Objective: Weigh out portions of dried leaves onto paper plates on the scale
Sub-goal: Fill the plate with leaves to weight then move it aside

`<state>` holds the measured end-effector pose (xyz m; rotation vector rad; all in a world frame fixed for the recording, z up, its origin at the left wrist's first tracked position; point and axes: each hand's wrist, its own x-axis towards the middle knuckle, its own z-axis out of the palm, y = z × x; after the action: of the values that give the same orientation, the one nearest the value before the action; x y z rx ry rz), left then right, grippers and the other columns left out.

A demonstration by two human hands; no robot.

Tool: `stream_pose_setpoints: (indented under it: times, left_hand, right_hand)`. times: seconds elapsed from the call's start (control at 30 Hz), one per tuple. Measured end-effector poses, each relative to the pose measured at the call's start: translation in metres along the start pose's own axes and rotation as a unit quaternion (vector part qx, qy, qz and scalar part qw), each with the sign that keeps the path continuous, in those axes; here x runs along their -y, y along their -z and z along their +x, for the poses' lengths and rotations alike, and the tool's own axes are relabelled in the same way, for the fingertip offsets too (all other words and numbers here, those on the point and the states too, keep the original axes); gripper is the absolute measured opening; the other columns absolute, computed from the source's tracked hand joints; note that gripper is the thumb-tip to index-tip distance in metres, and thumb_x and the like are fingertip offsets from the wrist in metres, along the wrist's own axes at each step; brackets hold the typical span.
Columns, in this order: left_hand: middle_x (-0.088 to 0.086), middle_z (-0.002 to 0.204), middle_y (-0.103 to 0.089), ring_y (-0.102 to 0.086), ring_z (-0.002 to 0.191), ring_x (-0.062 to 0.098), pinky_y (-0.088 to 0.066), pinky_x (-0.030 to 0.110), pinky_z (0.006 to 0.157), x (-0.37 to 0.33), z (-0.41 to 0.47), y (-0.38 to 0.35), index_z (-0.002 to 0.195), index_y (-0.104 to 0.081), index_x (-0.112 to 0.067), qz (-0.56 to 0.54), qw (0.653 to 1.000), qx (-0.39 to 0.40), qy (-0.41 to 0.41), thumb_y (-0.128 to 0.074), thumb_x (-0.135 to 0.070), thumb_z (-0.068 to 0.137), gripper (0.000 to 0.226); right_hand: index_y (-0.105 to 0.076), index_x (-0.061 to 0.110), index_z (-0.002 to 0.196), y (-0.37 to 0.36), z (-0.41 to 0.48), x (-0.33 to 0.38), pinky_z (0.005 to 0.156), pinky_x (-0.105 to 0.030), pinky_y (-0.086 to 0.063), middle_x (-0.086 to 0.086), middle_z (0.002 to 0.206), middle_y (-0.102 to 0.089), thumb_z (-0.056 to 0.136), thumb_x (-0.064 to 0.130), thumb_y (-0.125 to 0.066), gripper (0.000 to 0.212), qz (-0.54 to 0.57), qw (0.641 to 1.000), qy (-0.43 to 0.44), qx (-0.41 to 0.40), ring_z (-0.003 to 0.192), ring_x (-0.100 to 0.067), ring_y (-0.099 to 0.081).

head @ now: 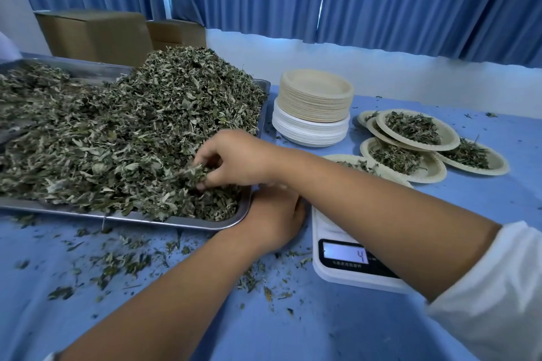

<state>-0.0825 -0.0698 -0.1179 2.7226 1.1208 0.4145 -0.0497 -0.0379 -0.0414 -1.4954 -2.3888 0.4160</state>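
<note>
A big heap of dried green leaves (132, 126) fills a metal tray (146, 218) on the left. My right hand (237, 160) reaches across from the right and pinches a tuft of leaves at the tray's near right corner. Its forearm crosses over a white digital scale (328, 272), whose display (346, 255) reads 4. A beige paper plate (390, 174) holding a few leaves shows just behind that forearm, over the scale. My left hand (275, 220) lies between the tray corner and the scale's left edge, its fingertips hidden under the right arm.
Behind the scale stands a stack of beige and white paper plates (315, 102). Several filled plates (416, 129) overlap at the right. Loose leaf bits (123, 264) litter the blue tablecloth in front. Cardboard boxes (93, 35) and blue curtains stand at the back.
</note>
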Motion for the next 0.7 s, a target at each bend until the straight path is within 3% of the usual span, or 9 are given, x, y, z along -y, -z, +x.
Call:
stream_pose_setpoints:
  times: [0.1, 0.27, 0.37, 0.47, 0.57, 0.63, 0.7]
  left_hand:
    - [0.013, 0.127, -0.053, -0.048, 0.117, 0.028, -0.031, 0.029, 0.087, 0.000, 0.003, -0.004, 0.127, -0.050, -0.004, -0.005, 0.999, -0.027, -0.017, -0.035, -0.021, 0.100, 0.035]
    - [0.011, 0.125, -0.054, -0.047, 0.115, 0.026, -0.025, 0.023, 0.080, -0.002, 0.001, -0.001, 0.124, -0.052, -0.004, -0.013, 0.999, -0.027, -0.034, -0.037, -0.019, 0.100, 0.032]
    - [0.010, 0.124, -0.055, -0.048, 0.113, 0.025, -0.027, 0.023, 0.080, -0.003, 0.001, -0.001, 0.123, -0.053, -0.005, -0.016, 0.999, -0.019, -0.028, -0.038, -0.020, 0.100, 0.031]
    - [0.009, 0.123, -0.055, -0.048, 0.112, 0.024, -0.030, 0.025, 0.082, -0.003, 0.000, -0.001, 0.122, -0.053, -0.007, -0.015, 0.999, -0.014, -0.029, -0.038, -0.021, 0.100, 0.031]
    - [0.008, 0.123, -0.055, -0.048, 0.112, 0.024, -0.031, 0.025, 0.083, -0.003, 0.001, 0.000, 0.123, -0.053, -0.007, -0.019, 0.999, -0.019, -0.028, -0.038, -0.021, 0.100, 0.031]
    - [0.008, 0.122, -0.055, -0.048, 0.112, 0.024, -0.031, 0.025, 0.083, -0.003, 0.001, 0.000, 0.122, -0.053, -0.007, -0.022, 0.999, -0.022, -0.030, -0.038, -0.021, 0.100, 0.031]
    - [0.008, 0.122, -0.055, -0.048, 0.111, 0.023, -0.032, 0.025, 0.083, -0.003, 0.001, 0.001, 0.122, -0.053, -0.007, -0.024, 0.999, -0.026, -0.033, -0.038, -0.021, 0.100, 0.031]
  right_hand:
    - [-0.075, 0.008, 0.095, 0.011, -0.003, -0.007, 0.067, -0.026, -0.043, -0.007, 0.088, -0.072, 0.081, 0.024, -0.077, 0.021, 0.018, 0.999, -0.022, -0.025, 0.075, -0.017, -0.059]
    - [-0.073, 0.001, 0.093, 0.025, -0.009, -0.014, 0.067, -0.031, -0.044, -0.015, 0.086, -0.070, 0.083, 0.022, -0.076, 0.023, 0.081, 0.994, -0.032, -0.063, 0.072, -0.013, -0.053]
    - [-0.070, -0.006, 0.092, 0.028, -0.012, -0.016, 0.064, -0.027, -0.038, -0.020, 0.083, -0.065, 0.084, 0.022, -0.074, 0.030, 0.088, 0.994, -0.040, -0.055, 0.071, -0.014, -0.049]
    - [-0.068, -0.009, 0.091, 0.029, -0.015, -0.015, 0.062, -0.025, -0.032, -0.009, 0.075, -0.054, 0.084, 0.023, -0.074, 0.034, 0.106, 0.991, -0.053, -0.062, 0.069, -0.014, -0.044]
    - [-0.064, -0.002, 0.073, 0.028, -0.017, -0.014, 0.058, -0.023, -0.029, -0.002, 0.065, -0.047, 0.084, 0.024, -0.075, 0.030, 0.120, 0.989, -0.061, -0.068, 0.061, -0.008, -0.039]
    - [-0.046, 0.010, 0.058, 0.028, -0.018, -0.014, 0.051, -0.021, -0.023, 0.003, 0.056, -0.035, 0.084, 0.022, -0.074, 0.041, 0.143, 0.985, -0.057, -0.073, 0.052, -0.007, -0.030]
    - [-0.043, 0.009, 0.061, 0.029, -0.020, -0.014, 0.049, -0.020, -0.021, 0.002, 0.056, -0.031, 0.085, 0.022, -0.074, 0.041, 0.169, 0.980, -0.056, -0.084, 0.052, -0.009, -0.027]
